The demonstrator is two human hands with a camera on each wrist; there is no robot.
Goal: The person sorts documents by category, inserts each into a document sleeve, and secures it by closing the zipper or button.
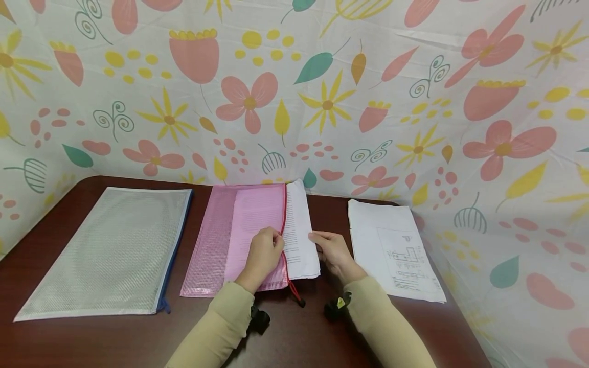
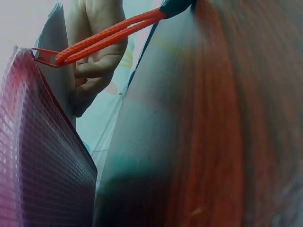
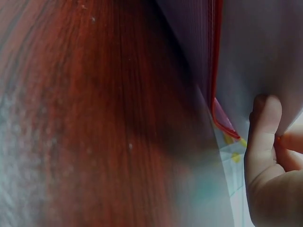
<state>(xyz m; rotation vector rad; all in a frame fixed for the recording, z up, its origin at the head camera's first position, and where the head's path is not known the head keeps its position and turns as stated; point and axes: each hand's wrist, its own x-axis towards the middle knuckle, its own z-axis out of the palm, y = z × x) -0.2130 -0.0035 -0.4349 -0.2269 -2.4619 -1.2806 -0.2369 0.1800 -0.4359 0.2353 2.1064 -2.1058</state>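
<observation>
A pink mesh zipper pouch (image 1: 207,255) with a red zipper edge lies on the table, papers showing through it. Its right side is unzipped, and a stack of printed papers (image 1: 301,255) sticks out there. My left hand (image 1: 266,253) grips the pouch by its zipper edge, fingers curled. At the papers' right edge, my right hand (image 1: 336,253) pinches the stack between thumb and fingers; the right wrist view shows the thumb (image 3: 266,116) against the sheet. A red cord zipper pull (image 2: 109,35) hangs at the pouch's near corner.
To the left lies a white mesh zipper pouch (image 1: 119,250) with a blue zipper. Another paper stack (image 1: 382,235), with a printed drawing, lies right of my right hand. A flower-patterned cloth (image 1: 294,102) hangs behind the dark wood table (image 1: 299,342).
</observation>
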